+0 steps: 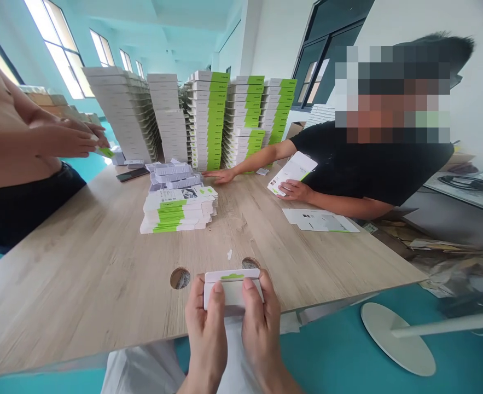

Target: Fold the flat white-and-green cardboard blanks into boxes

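Observation:
A small white carton [233,296] with a green-showing hang-tab slot on its top flap is held just over the table's near edge. My left hand [208,323] is closed round its left end, thumb on the near face. Round the right end, my right hand [261,323] grips it the same way, with its thumb near the flap. The carton's underside is hidden. Beyond it, a small white paper scrap [230,254] lies on the wooden table [114,284], near two round holes. Farther off is a stack of flat white-and-green cartons [179,213].
Grey-white folded inserts [173,174] lie behind the stack, near a dark phone [132,174]. Tall piles of boxes [208,120] stand at the back. A co-worker in black [348,169] holds a flat carton [292,172]; another person [31,137] stands left.

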`<state>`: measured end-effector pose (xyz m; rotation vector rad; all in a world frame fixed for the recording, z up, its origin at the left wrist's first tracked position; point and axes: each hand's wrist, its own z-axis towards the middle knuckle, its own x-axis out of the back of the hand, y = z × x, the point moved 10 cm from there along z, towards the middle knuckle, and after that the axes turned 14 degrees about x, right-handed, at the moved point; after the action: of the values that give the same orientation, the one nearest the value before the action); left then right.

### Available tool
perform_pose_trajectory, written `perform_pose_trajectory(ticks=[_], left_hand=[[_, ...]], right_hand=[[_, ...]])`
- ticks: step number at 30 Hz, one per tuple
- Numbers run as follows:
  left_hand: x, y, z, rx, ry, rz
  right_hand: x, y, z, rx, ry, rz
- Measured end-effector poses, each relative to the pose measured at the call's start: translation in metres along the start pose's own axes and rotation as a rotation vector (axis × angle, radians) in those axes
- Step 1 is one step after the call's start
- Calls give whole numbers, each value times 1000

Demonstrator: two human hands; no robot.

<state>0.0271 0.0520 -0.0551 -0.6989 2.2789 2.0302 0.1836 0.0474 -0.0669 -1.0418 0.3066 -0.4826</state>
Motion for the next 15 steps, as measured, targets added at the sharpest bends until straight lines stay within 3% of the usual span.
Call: perform_pose_trajectory(ticks=[8, 15], left_hand=[[9, -16, 14, -3, -67, 32], [12, -15, 5, -136, 22, 11]], right_hand=[[-16, 4, -2, -142, -128, 193], [-7, 9, 5, -197, -129, 137]])
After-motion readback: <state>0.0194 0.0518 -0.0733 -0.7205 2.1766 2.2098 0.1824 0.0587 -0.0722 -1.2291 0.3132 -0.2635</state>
